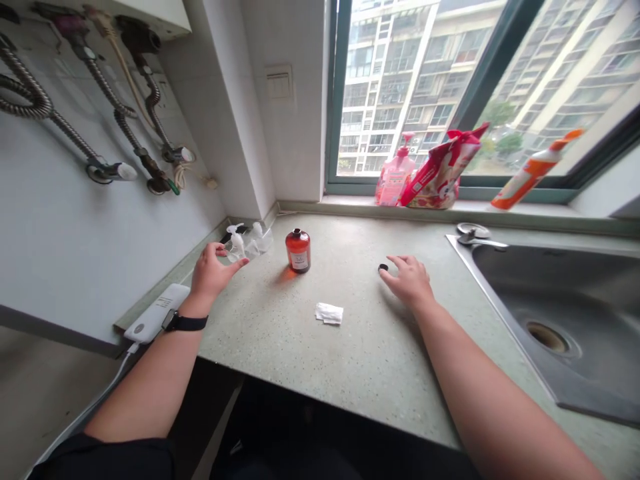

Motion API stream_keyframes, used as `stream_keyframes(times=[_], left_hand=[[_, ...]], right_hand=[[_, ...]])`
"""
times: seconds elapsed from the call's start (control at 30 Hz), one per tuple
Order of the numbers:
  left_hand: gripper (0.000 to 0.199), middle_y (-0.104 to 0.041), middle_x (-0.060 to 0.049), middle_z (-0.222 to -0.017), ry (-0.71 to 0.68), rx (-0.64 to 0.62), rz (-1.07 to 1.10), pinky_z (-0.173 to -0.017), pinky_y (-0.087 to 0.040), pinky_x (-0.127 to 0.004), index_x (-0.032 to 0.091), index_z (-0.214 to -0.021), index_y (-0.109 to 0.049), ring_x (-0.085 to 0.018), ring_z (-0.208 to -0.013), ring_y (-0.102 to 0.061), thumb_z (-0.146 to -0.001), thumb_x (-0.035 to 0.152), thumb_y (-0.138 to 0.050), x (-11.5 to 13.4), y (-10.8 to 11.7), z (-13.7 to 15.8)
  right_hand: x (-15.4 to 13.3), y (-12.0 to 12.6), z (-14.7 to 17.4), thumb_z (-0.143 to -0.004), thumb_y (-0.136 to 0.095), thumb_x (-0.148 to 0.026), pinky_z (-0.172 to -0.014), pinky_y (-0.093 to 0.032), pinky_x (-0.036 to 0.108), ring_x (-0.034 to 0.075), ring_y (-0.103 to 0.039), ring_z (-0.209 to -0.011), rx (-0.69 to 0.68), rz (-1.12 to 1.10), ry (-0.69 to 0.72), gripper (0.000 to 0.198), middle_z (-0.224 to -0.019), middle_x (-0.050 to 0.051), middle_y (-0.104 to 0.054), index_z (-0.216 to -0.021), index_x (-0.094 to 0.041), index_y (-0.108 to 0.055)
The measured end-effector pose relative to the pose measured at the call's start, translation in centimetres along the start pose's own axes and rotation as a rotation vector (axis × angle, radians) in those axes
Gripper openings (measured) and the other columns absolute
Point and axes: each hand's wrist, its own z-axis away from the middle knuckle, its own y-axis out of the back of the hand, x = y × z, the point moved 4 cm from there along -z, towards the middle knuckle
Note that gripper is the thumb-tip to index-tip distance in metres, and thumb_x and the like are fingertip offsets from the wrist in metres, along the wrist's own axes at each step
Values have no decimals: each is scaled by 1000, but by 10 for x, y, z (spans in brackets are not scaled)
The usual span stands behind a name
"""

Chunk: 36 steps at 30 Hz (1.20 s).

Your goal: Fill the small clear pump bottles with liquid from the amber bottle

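On the left of the counter, my left hand (213,275) has its thumb and fingers spread beside a clear plastic bag (254,241) with white pieces in it. Its fingertips come up to the bag's near side; whether they touch it I cannot tell. An amber-red bottle (299,252) with a pale label stands upright and uncapped between my hands. To the right, a small black cap (383,267) lies by the thumb tip of my right hand (407,280), whose fingers are apart. A folded white tissue (329,313) lies flat nearer to me.
A steel sink (505,320) with a faucet (483,239) borders the counter on the right. The windowsill bears a pink pump bottle (395,179), a red bag (440,177) and an orange-white bottle (527,175). A white power strip (157,312) sits at the left edge.
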Motion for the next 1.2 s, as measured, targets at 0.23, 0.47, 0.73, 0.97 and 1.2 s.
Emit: stream_keyframes(times=[0.23, 0.47, 0.73, 0.97, 1.2], left_hand=[[68, -70, -19, -128, 100, -98, -125, -101, -54, -44, 19, -124, -53, -38, -122, -69, -80, 58, -84, -3, -37, -9], [68, -68, -22, -130, 110, -135, -178, -97, -55, -43, 16, -126, -52, -39, -122, -69, -84, 61, -80, -8, -54, -8], [53, -66, -13, -124, -128, 151, 25, -88, -59, -42, 21, -121, -61, -23, -85, -68, -88, 58, -79, 8, -14, 0], [40, -72, -5, -109, -493, 57, 335, -76, -57, -33, 24, -122, -65, -17, -78, -63, -98, 56, -71, 81, -24, 3], [77, -70, -15, -130, -487, -114, 275, -105, -58, -51, 23, -144, -52, -35, -119, -68, -87, 63, -82, 107, -97, -4]], right_hand=[[-9, -8, 5, -91, -56, -34, -109, -50, 52, 36, -64, -123, -60, 9, 72, 47, -132, 13, -73, -132, -23, -76], [-9, -7, 5, -96, -54, -32, -100, -52, 52, 35, -67, -117, -82, 14, 80, 37, -128, 12, -75, -122, -25, -79], [-6, -5, 3, -97, -55, -40, -98, -53, 47, 30, -68, -103, 26, -209, 174, 35, -106, 11, -75, -115, -25, -80], [-8, -1, 1, -92, -59, -43, -97, -55, 50, 30, -70, -101, 74, -369, 177, 31, -105, 11, -76, -105, -25, -81], [-1, 4, 7, -86, -69, -61, -94, -58, 51, 30, -74, -95, 125, -516, -76, 38, -98, 10, -79, -96, -24, -72]])
